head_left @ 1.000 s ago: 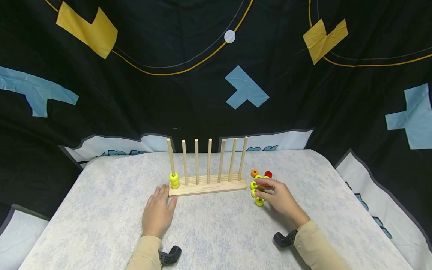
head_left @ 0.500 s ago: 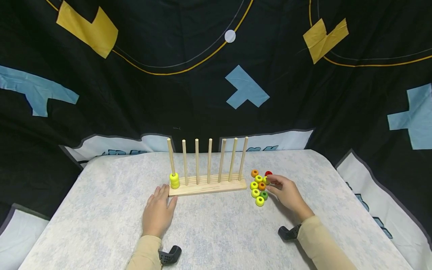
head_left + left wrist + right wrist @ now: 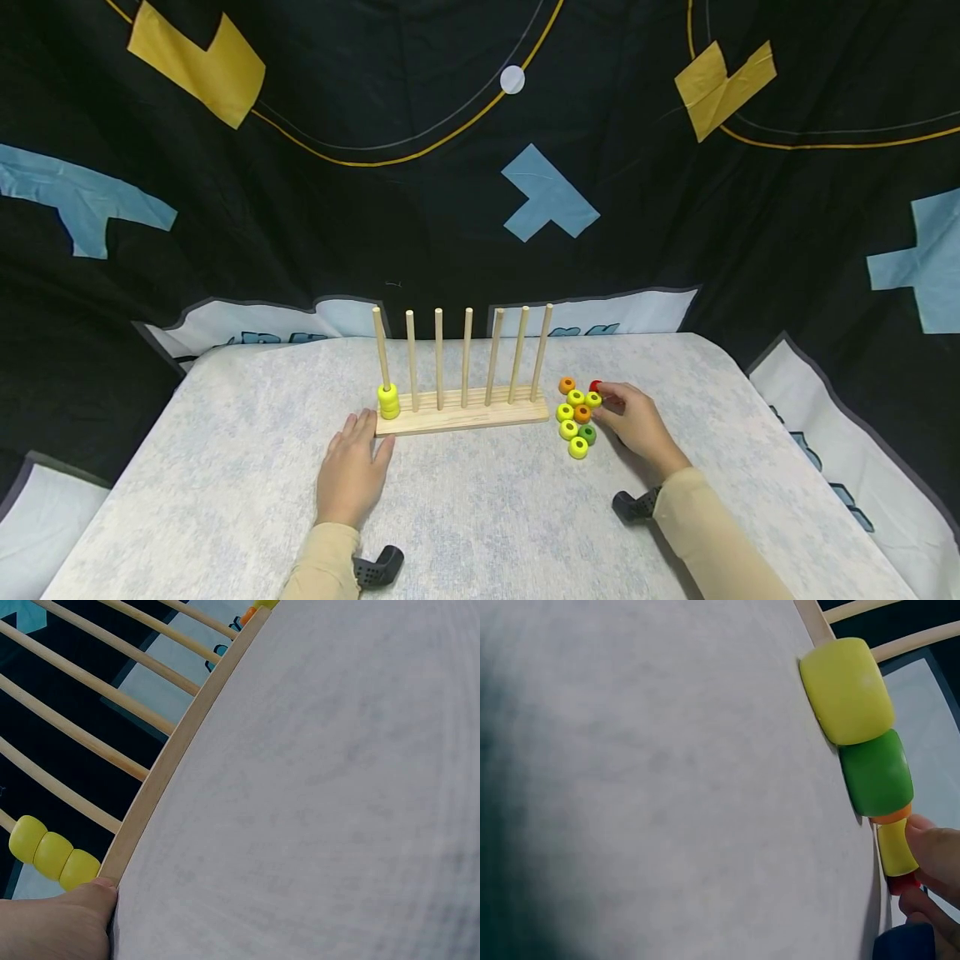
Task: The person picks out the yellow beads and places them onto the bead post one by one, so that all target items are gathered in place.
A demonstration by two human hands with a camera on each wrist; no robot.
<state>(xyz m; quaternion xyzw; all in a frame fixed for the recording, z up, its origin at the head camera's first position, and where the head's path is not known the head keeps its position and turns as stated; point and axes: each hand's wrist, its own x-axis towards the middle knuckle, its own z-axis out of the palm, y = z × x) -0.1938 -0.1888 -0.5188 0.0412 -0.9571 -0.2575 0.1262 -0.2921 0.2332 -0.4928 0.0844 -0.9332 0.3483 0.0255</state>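
Observation:
A wooden peg stand (image 3: 465, 421) with several upright pegs stands on the table; its leftmost peg carries three stacked yellow beads (image 3: 52, 853). My left hand (image 3: 348, 482) lies flat at the stand's left end, fingers extended, thumb against the front corner. To the right of the stand, my right hand (image 3: 636, 423) reaches into a group of loose beads. Its thumb and index finger bracket a yellow bead (image 3: 593, 400), with a gap wider than the bead. The red bead (image 3: 596, 386) behind is partly covered by the index finger.
Around the right hand lie an orange bead (image 3: 582, 414), a green bead (image 3: 587, 434) and more yellow beads (image 3: 577, 448). Another orange bead (image 3: 567, 385) sits at the back. A dark blue rounded piece (image 3: 904, 943) shows under the right fingers. Black cloth (image 3: 337, 225) hangs behind the table.
My right hand has drawn back rightward from over the front beads, uncovering the orange and green ones, and stays by the yellow bead near the red one. The left hand keeps still.

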